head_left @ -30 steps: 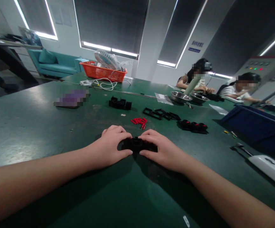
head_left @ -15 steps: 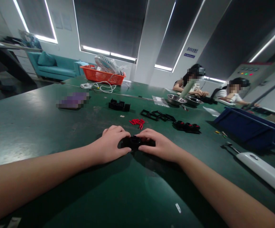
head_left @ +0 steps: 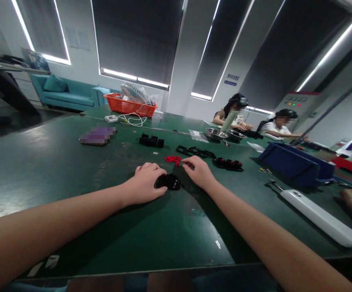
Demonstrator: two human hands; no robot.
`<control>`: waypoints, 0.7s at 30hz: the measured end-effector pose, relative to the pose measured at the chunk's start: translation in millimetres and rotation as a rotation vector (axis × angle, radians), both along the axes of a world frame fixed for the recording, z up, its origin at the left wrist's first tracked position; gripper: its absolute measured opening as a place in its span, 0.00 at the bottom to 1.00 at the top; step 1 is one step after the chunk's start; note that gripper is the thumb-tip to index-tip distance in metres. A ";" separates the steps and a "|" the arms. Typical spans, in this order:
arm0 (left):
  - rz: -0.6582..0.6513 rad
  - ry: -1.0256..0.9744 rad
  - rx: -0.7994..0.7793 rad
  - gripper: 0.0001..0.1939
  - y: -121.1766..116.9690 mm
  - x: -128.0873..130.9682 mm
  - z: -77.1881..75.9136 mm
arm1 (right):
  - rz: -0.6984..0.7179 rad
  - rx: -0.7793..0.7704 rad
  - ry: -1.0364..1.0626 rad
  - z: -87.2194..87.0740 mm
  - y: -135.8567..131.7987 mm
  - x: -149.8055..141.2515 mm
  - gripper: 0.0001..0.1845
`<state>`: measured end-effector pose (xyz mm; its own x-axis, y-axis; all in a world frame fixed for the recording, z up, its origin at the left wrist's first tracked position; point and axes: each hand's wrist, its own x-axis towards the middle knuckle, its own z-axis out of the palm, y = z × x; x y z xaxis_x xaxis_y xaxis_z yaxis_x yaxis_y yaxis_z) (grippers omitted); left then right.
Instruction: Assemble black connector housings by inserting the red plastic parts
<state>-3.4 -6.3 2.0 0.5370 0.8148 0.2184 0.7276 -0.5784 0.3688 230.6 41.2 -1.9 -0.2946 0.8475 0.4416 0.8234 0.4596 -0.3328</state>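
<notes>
Red pieces: my landmark, a loose little pile of red pieces [head_left: 172,159] on the green counter [head_left: 118,239].
Black part: I have the black part [head_left: 172,182] on the counter, on the near side of the red pieces and apart from them.
Left hand: my left hand [head_left: 147,182] grips the black part's left end, thumb on the near side, fingers over the far side.
Right hand: my right hand [head_left: 198,172] hangs just right of the red pieces, fingers bent toward them; from this feed I cannot tell whether the fingertips are pinched together or hold anything.
Three-round unit: right of the red pieces lies a black unit [head_left: 227,164] with red showing in its rounds; I would judge its red fitted.
Left over: I see no red in the black part, so I judge it unfinished, with the red pieces loose and unused.
Other black items: open black frames [head_left: 196,151] sit right of and beyond the red pieces; a black holder [head_left: 151,140] stands beyond them, to the left.
</notes>
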 end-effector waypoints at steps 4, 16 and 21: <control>0.006 0.000 0.017 0.21 -1.6 -0.6 0.7 | 0.005 -0.008 -0.138 2.3 13.1 -3.4 0.14; -0.043 -0.121 0.031 0.17 -3.9 -3.6 6.1 | -0.046 0.004 -0.227 -3.1 26.1 -4.0 0.14; -0.087 -0.257 0.033 0.13 -2.3 -2.4 7.2 | -0.057 0.007 -0.168 -2.5 28.8 -3.9 0.08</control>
<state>-5.8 -8.6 9.2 0.5281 0.7582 0.3825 0.5597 -0.6495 0.5146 226.7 70.1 -4.4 -0.3164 0.8618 0.3964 0.8920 0.4125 -0.1848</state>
